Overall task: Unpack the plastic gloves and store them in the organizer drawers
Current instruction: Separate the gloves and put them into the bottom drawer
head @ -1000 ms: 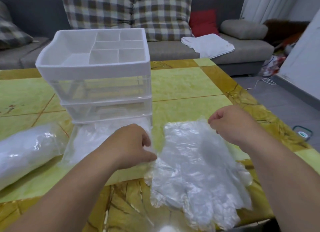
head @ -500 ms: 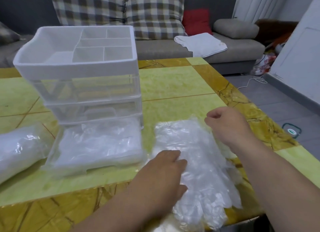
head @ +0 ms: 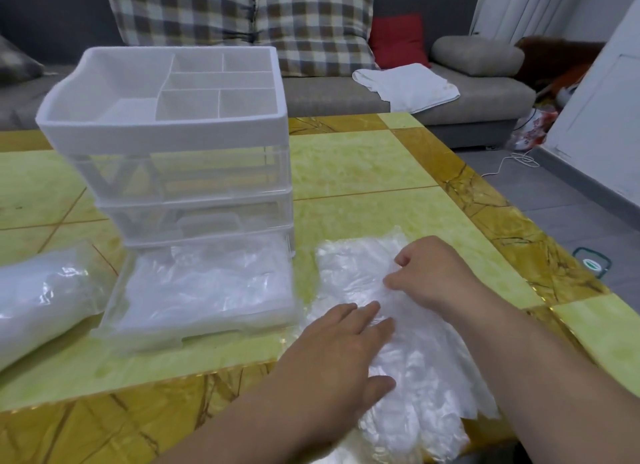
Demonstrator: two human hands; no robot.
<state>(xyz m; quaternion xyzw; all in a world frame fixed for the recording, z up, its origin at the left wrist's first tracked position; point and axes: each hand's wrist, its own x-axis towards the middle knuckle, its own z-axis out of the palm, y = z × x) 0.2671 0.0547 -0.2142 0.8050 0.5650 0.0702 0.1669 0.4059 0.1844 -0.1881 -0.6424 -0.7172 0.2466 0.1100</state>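
Note:
A stack of clear plastic gloves (head: 412, 366) lies flat on the table in front of me. My left hand (head: 341, 354) presses on the stack's left side with straight fingers. My right hand (head: 429, 273) has curled fingers that pinch the gloves near the stack's upper middle. Left of the stack stands a white organizer (head: 166, 131) with clear drawers. Its bottom drawer (head: 204, 339) is pulled out and holds a layer of gloves (head: 211, 283). A clear bag of gloves (head: 38, 300) lies at the far left.
The green and gold table (head: 363, 172) ends close on the right, with grey floor beyond. A grey sofa (head: 329, 89) with checked cushions and a white cloth (head: 408, 85) stands behind the table. A cable (head: 512, 162) lies on the floor.
My left hand left the open drawer and came down flat on the glove stack. My right hand slid from the stack's far right corner inward and now pinches the gloves.

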